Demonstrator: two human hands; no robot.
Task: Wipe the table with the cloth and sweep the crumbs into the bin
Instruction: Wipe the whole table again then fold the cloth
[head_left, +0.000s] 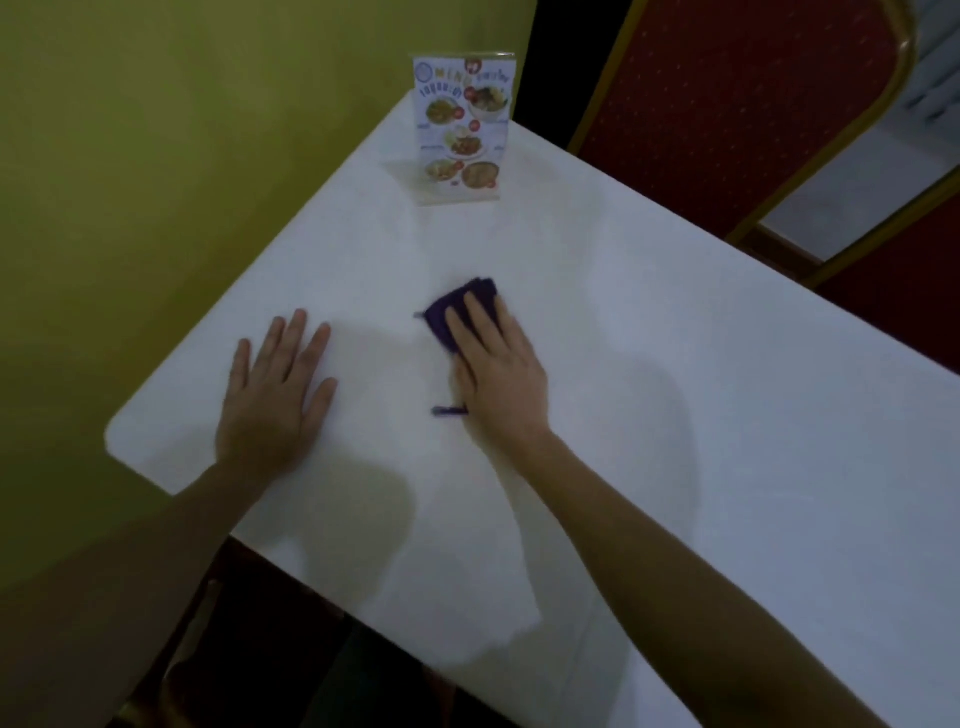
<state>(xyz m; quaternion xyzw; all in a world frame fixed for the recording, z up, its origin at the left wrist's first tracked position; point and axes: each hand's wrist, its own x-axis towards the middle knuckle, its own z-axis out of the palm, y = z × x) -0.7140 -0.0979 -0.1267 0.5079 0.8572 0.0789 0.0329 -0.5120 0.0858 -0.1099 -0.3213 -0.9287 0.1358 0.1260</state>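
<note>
Cloth (451, 316): dark purple, folded small, lying on the white table (727, 415) roughly mid-surface, a little toward the wall side. Most of it is covered by the right hand (496, 371); the visible part sticks out past the fingertips and to the hand's left, and a thin purple strip or thread shows at the heel of the palm. Edges of the cloth are blurred.

Right hand: palm down, fingers extended and held close together, pressed flat on top of the cloth. It is not pinching or gripping the cloth, only bearing down on it. Forearm runs in from the lower right corner of the view.

Left hand (275, 395): palm down directly on the bare tabletop, fingers straight and slightly spread, holding nothing. It sits near the table's rounded near-left corner, apart from the cloth, with clear white surface between the two hands.

Other items: a clear acrylic menu stand (461, 130) with food photos stands upright at the far end of the table, well apart from both hands. A yellow-green wall (182, 156) borders the table's left side. A red upholstered chair (727, 104) with a gold-coloured frame stands beyond the table's far right edge.

Crumbs: none can be made out on the surface at this resolution.
</note>
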